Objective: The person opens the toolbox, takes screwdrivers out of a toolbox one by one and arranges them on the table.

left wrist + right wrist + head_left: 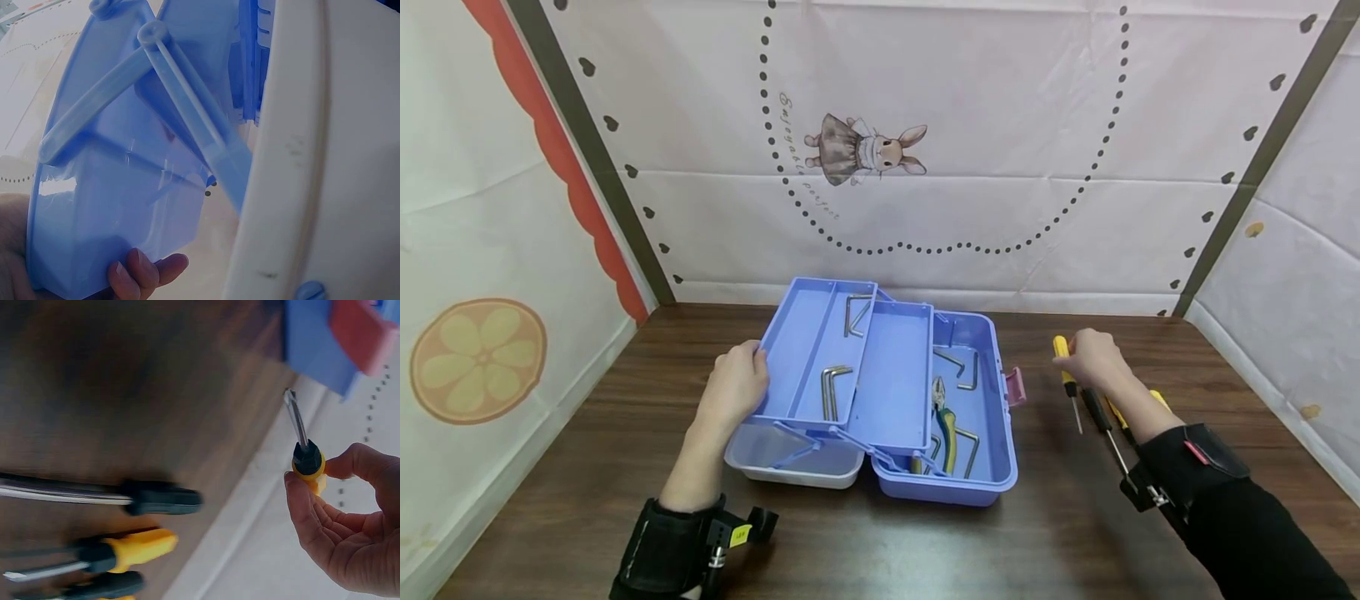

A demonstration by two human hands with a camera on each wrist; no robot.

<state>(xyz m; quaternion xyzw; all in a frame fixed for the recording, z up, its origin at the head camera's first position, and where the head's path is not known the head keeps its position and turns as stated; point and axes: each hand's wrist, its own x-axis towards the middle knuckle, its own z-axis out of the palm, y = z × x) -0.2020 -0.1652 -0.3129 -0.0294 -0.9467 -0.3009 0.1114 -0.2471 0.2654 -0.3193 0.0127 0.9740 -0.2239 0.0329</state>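
A blue toolbox (1006, 450) stands unfolded on the table, its tiered trays swung out to the left. My left hand (733, 385) grips the left edge of the upper tray (797, 350), with fingertips (145, 273) curled under it. L-shaped hex keys (829, 392) lie in that tray, and more lie in the bottom compartment beside green-handled pliers (950, 437). To the right of the box, my right hand (1096, 358) pinches a yellow-and-black screwdriver (307, 459) by its handle, shaft pointing away from the palm; in the right wrist view it appears lifted off the table.
Several other screwdrivers lie under my right forearm, among them a black-handled one (165, 498) and a yellow-handled one (144, 549). A pink latch (1015, 387) sticks out from the box's right side. White printed cloth (985, 100) walls the brown wooden table (1045, 533).
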